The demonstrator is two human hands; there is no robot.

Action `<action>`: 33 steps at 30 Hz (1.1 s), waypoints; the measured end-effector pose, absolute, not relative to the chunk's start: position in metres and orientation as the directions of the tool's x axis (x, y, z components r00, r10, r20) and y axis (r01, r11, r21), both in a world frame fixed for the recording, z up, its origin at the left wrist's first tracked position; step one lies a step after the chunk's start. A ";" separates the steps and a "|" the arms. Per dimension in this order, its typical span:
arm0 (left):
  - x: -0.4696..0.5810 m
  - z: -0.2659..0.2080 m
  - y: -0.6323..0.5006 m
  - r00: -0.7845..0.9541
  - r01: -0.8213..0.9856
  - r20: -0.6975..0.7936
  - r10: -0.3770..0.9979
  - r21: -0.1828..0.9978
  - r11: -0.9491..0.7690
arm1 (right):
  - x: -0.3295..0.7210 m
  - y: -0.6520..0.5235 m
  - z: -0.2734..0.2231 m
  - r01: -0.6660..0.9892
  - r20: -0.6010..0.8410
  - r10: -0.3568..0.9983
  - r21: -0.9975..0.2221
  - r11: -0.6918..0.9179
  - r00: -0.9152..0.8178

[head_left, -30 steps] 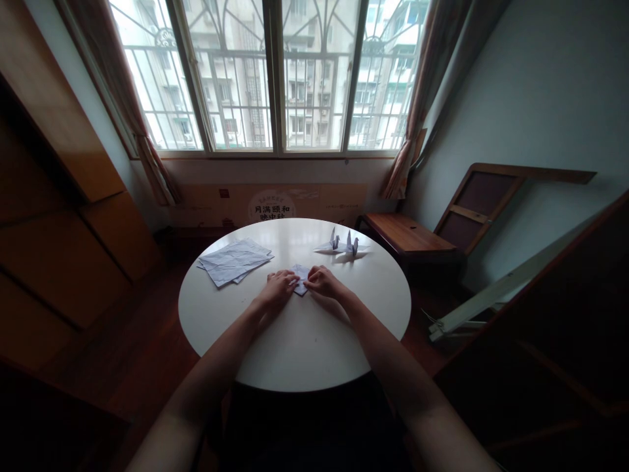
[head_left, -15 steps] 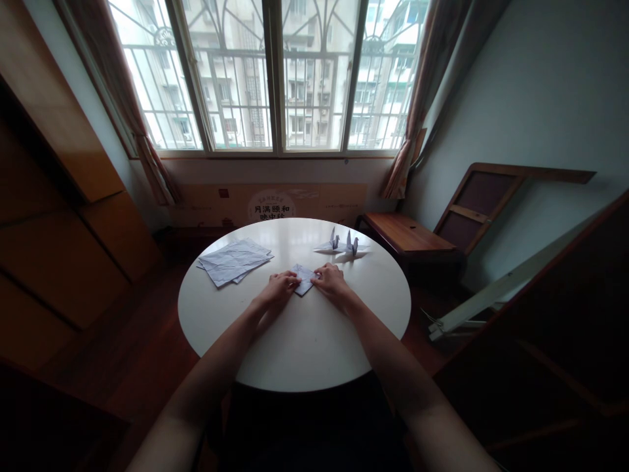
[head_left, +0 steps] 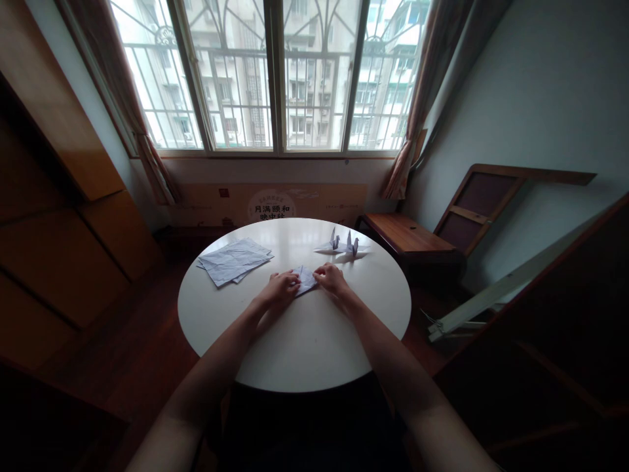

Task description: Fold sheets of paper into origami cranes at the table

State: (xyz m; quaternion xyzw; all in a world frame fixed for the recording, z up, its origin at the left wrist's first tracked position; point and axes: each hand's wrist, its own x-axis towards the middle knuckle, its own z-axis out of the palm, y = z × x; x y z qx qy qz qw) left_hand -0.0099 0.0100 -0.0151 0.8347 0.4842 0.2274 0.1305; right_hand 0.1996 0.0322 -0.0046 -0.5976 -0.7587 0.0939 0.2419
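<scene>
A small folded piece of paper (head_left: pixel 305 280) lies on the white round table (head_left: pixel 304 347), between my two hands. My left hand (head_left: pixel 284 286) has its fingers closed on the paper's left side. From the right, my right hand (head_left: pixel 330 278) pinches the paper's right edge. Beyond my right hand stand two folded paper cranes, a left crane (head_left: pixel 335 242) and a right crane (head_left: pixel 352 245), wings spread. To the far left of my left hand lies a stack of creased paper sheets (head_left: pixel 236 261).
Behind the table stand a printed cardboard panel (head_left: pixel 314 200) and a barred window. A low wooden bench (head_left: pixel 405 233) is at the back right, with a wooden frame (head_left: pixel 484 200) leaning by the wall. Wooden cabinets (head_left: pixel 73 249) line the left side.
The folded paper has turned slightly and its outline has changed between my hands. My right hand has shifted a little; the cranes and the sheets stay where they were.
</scene>
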 end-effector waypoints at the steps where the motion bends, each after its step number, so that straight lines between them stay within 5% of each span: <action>1: -0.010 -0.013 0.009 0.436 0.743 0.255 0.863 0.439 -0.505 | 0.200 0.033 -0.004 0.843 0.267 0.947 -0.455 0.288 -0.180; 7: -0.013 -0.008 0.007 0.448 0.715 0.319 0.835 0.433 -0.549 | 0.198 0.034 -0.007 0.650 0.384 0.868 -0.580 0.491 -0.314; 16: -0.009 0.000 -0.002 0.520 0.650 0.361 0.774 0.420 -0.633 | 0.197 0.032 -0.006 0.531 0.455 0.788 -0.583 0.615 -0.414; 33: -0.015 -0.010 0.010 0.500 0.579 0.362 0.787 0.537 -0.614 | 0.199 0.042 -0.022 0.401 0.375 0.765 -0.684 0.610 -0.524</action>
